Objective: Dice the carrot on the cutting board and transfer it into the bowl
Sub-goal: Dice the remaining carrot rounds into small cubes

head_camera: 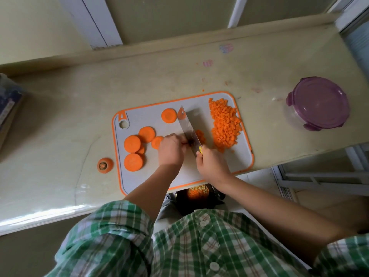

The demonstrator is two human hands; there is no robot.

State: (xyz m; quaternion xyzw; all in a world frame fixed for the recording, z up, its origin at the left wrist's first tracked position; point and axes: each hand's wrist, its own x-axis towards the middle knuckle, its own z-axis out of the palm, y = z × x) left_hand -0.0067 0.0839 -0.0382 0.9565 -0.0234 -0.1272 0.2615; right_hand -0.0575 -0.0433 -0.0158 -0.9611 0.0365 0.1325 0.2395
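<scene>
Beige countertop (pixel 179 76) fills my feed, with a window frame behind it. At 3 o'clock I see a round container (pixel 319 102) with its purple lid on; I can't make out the contents. Just under the counter's near edge, at 6 o'clock from the cutting board (pixel 229 162), a dark container (pixel 197 191) holds small orange dice, and an arm partly hides it.

On the board, a heap of diced carrot (pixel 225 124) lies at 1 o'clock from my right hand (pixel 211 164), near it but apart. Round carrot slices (pixel 132 143) sit at 9 o'clock from my left hand (pixel 171 149), and the nearest one is tucked against its knuckles. One more slice lies at 12 o'clock, beside the knife (pixel 188 124) tip. A carrot top (pixel 105 165) rests off the board at 8 o'clock.

My right hand is wrapped tight round the knife handle, the blade pointing to 11 o'clock. My left hand has its fingers curled down against the blade's flat. I can't tell what it pins beneath.
</scene>
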